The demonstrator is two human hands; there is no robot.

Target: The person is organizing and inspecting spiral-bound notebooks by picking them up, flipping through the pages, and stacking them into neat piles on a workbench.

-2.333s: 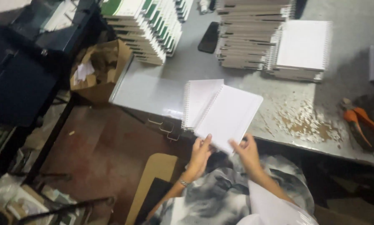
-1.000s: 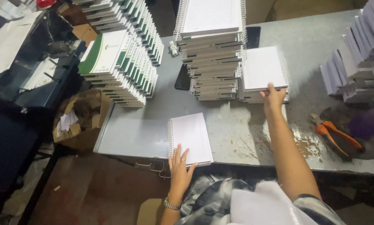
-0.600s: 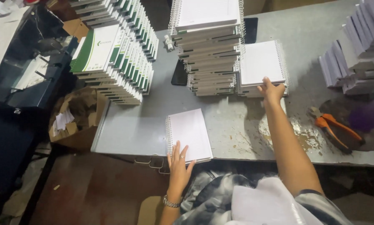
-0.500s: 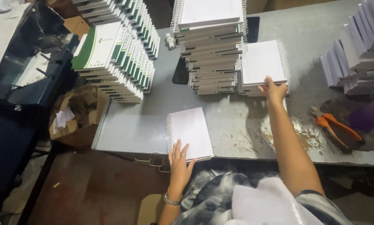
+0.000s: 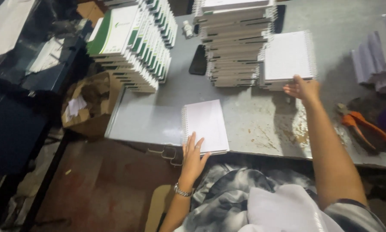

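Observation:
A white spiral-bound notebook [image 5: 205,125] lies flat near the front edge of the grey metal table [image 5: 150,120]. My left hand [image 5: 194,155] rests with spread fingers on its near left corner. My right hand [image 5: 302,88] reaches out to a low stack of white spiral notebooks [image 5: 287,56] and touches its front edge; whether it grips a notebook I cannot tell. To the left of that stack stands a taller pile of grey-edged notebooks [image 5: 234,47].
Fanned stacks of green-and-white covered notebooks [image 5: 130,47] fill the table's back left. A dark phone [image 5: 198,60] lies between the stacks. Orange-handled pliers [image 5: 360,126] lie at the right, white paper bundles [image 5: 371,60] beyond. A cardboard box [image 5: 92,103] with scraps sits off the left edge.
Earlier both hands held an open notebook at the table edge. It now lies shut under my left hand, and my right hand has reached to the white stack and stays there.

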